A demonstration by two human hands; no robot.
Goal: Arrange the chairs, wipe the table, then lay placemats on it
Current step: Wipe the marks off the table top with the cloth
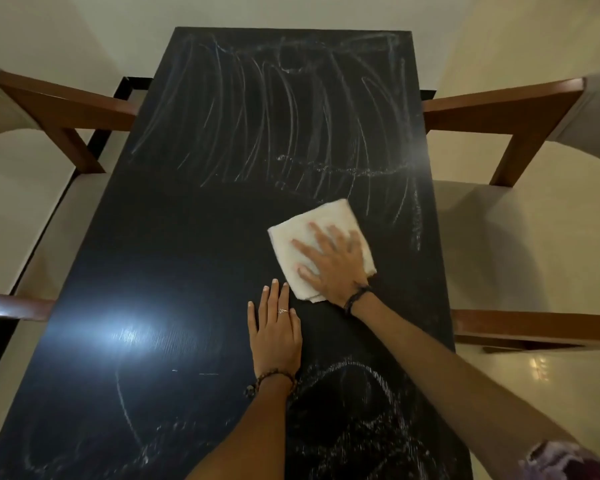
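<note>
The left hand point(274, 330) lies flat on the black table point(187, 271), fingers straight and together, just beside the folded white cloth point(312, 244). The right hand point(336, 261) presses the cloth with spread fingers, right of the table's middle. Smear streaks cover the far half. Four chairs flank the long edges: two left point(59, 109), two right point(520, 112).

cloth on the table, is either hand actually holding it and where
Neither grips it. The right hand presses flat on the near right part of the folded white cloth; the left hand rests flat on the table.
</note>
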